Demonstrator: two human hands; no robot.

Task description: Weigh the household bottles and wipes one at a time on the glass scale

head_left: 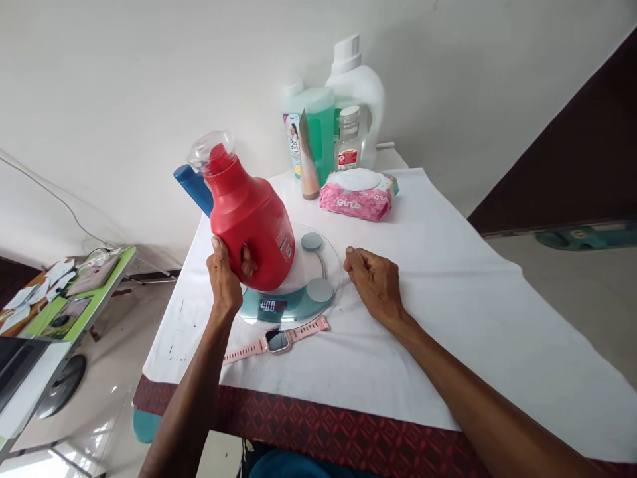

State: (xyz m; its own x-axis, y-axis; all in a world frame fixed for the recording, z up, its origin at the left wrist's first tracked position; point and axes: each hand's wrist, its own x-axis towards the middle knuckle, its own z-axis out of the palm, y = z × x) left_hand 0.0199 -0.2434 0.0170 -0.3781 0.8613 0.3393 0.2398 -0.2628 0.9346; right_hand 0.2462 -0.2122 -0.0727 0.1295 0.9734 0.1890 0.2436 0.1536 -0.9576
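My left hand (225, 273) is closed around the handle of a red plastic jug (263, 212), with fingertips showing through the handle opening. The jug leans to the left over a round glass scale (284, 307); whether its base touches the glass I cannot tell. Digits glow on the scale's display (273, 305). Just right of the scale, my right hand (374, 282) is curled into a fist; anything inside it is hidden. A smartwatch with a pink strap (277, 340) lies in front of the scale, its left end partly hidden by my left arm.
Behind the scale stand a pink wipes pack (358, 204), a brown tube (309, 176), a small clear jar (349, 143), a green-tinted bottle (322, 123) and a big white jug (365, 83). A blue object (193, 189) and clear plastic (205, 147) show behind the red jug.
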